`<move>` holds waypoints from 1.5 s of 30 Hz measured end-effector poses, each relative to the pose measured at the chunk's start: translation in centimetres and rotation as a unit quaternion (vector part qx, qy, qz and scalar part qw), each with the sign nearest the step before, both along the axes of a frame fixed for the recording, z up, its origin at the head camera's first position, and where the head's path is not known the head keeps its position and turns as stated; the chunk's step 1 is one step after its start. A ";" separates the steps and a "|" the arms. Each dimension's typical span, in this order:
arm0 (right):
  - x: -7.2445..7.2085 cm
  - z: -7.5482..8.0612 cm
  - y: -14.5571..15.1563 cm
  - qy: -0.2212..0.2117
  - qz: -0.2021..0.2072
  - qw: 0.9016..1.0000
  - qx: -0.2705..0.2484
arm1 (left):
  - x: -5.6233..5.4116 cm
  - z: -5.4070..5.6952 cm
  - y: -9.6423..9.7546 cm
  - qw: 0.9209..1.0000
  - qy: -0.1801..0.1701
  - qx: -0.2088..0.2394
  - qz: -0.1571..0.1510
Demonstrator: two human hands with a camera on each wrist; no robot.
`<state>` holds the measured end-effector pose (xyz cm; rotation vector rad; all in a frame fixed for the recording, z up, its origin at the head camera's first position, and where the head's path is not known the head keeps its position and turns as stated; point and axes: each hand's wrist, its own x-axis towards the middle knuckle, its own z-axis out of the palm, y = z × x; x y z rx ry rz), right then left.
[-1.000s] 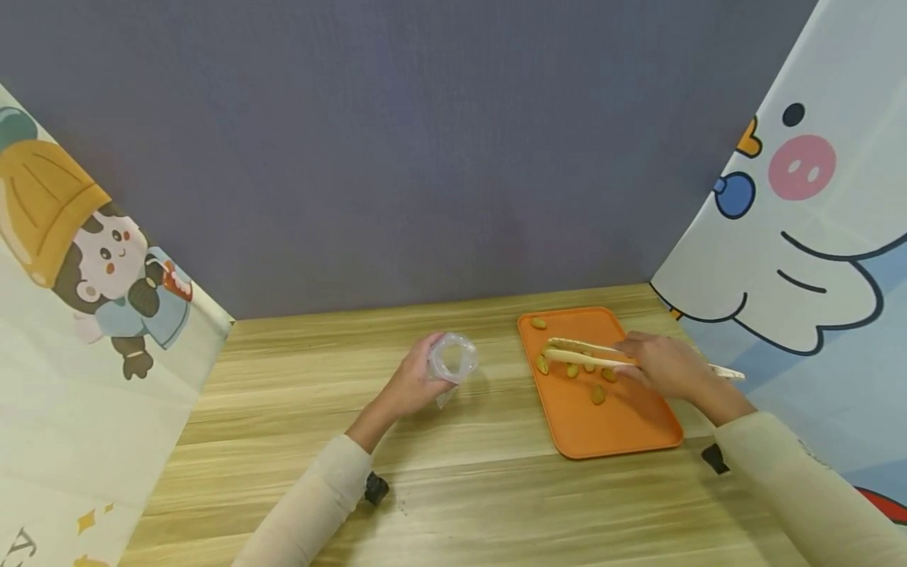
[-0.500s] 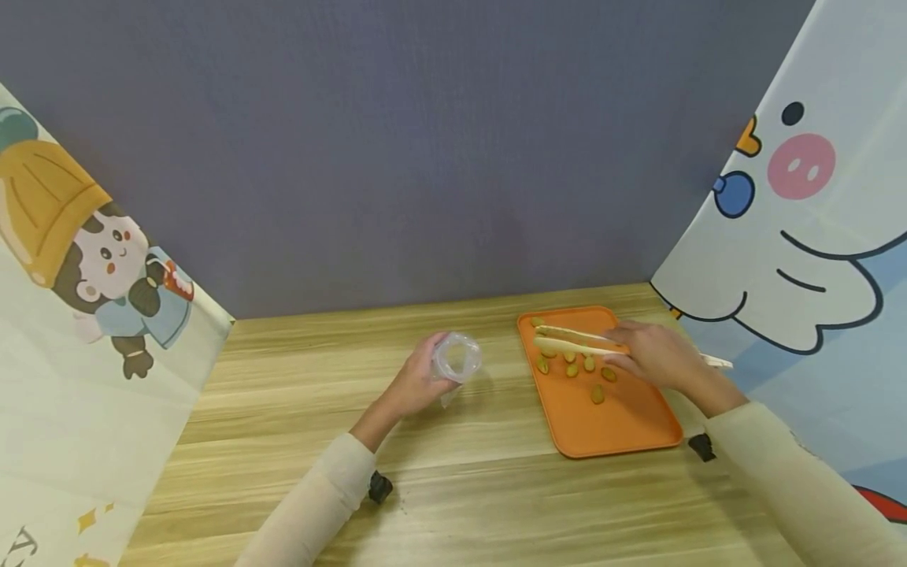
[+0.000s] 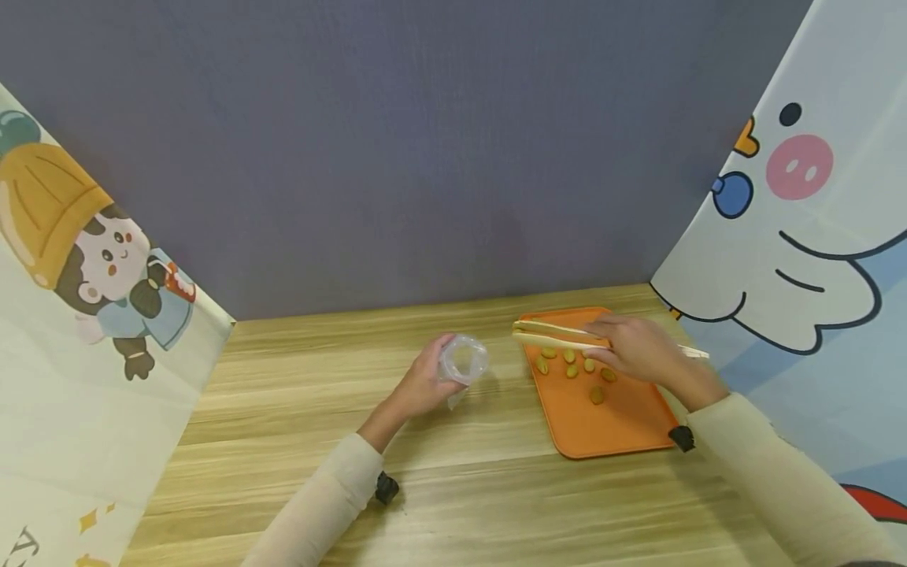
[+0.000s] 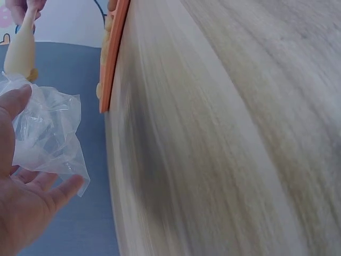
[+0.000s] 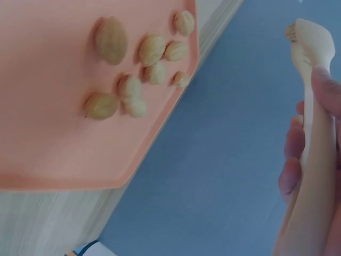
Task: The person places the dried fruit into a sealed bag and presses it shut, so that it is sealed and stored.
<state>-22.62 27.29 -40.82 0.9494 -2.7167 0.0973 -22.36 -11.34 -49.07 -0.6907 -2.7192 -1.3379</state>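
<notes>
My left hand (image 3: 423, 383) holds a clear plastic bag (image 4: 50, 128) with its mouth facing up, thumb on one side and fingers on the other. In my right hand (image 3: 638, 350) is a pair of pale tongs (image 3: 556, 342), gripped around both arms. A small brown wrinkled piece (image 5: 290, 32) sits between the tong tips, above the tray's far left corner. Several similar oval pieces (image 3: 597, 394), like dried fruit or nuts, lie on the orange tray (image 3: 609, 431) below the tongs. The bag's inside is hard to make out.
The tray stands on the right of a wood-grain table (image 3: 319, 370). A grey-blue wall (image 3: 439, 157) rises behind. Cartoon-printed panels flank the table at left (image 3: 71, 394) and right (image 3: 815, 276).
My right hand has moved left and a little away from me, bringing the tong tips over the tray's far left corner, with a piece between them. My left hand has shifted slightly right with the bag.
</notes>
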 end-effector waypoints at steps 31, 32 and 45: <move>-0.2 0.5 -6.8 -0.061 0.053 0.997 -0.015 | 0.0 -0.4 0.3 1.000 -0.007 -0.010 -0.004; -0.1 0.5 -6.8 -0.064 0.052 0.996 -0.014 | -0.1 -0.4 0.4 1.000 -0.007 -0.010 -0.006; -0.2 0.5 -6.9 -0.088 0.039 0.995 -0.014 | 0.0 -0.1 0.8 1.000 -0.017 -0.006 0.004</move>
